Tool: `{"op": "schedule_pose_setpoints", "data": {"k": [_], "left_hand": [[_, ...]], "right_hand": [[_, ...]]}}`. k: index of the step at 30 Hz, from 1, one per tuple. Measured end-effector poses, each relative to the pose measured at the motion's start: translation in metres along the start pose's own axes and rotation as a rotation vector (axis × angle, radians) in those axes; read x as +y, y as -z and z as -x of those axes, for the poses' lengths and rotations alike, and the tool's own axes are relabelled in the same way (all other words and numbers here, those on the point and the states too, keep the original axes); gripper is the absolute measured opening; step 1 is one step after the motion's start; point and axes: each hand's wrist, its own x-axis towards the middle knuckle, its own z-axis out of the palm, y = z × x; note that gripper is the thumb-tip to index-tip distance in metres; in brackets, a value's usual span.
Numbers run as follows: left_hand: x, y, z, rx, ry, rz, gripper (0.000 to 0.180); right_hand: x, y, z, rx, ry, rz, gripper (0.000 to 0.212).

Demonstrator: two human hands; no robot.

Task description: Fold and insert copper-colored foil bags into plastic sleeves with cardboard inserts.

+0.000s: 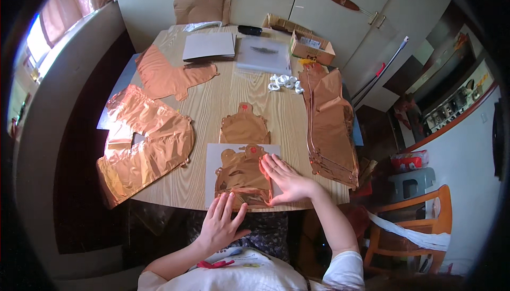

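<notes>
Left hand and right hand lie spread over a flat copper-foil piece, lower centre. Smoothing looks partway; a bent copper-foil sheet, left, lies wrinkled.

No wording can be read. By the near edge of the wooden table, the front foil sheet bears a red mark on its upper tab; the rear foil sheet carries a second red mark (both too small to decipher). Toward the far right corner, a cardboard box shows illegible dark print.
</notes>
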Motion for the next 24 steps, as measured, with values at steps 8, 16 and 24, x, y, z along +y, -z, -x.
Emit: {"op": "schedule_pose_setpoints", "data": {"k": [8, 16, 24], "left_hand": [[0.011, -0.007, -0.017, -0.010, 0.026, 0.033, 0.077], [0.012, -0.009, -0.016, 0.039, -0.012, -0.037, 0.083], [0.012, -0.010, -0.015, 0.020, -0.023, -0.081, 0.086]], "right_hand": [[-0.013, 0.003, -0.005, -0.018, -0.132, -0.042, 0.104], [-0.004, -0.018, -0.025, 0.508, -0.277, 0.008, 0.076], [0.024, 0.036, -0.055, 0.443, -0.490, -0.187, 0.036]]}}
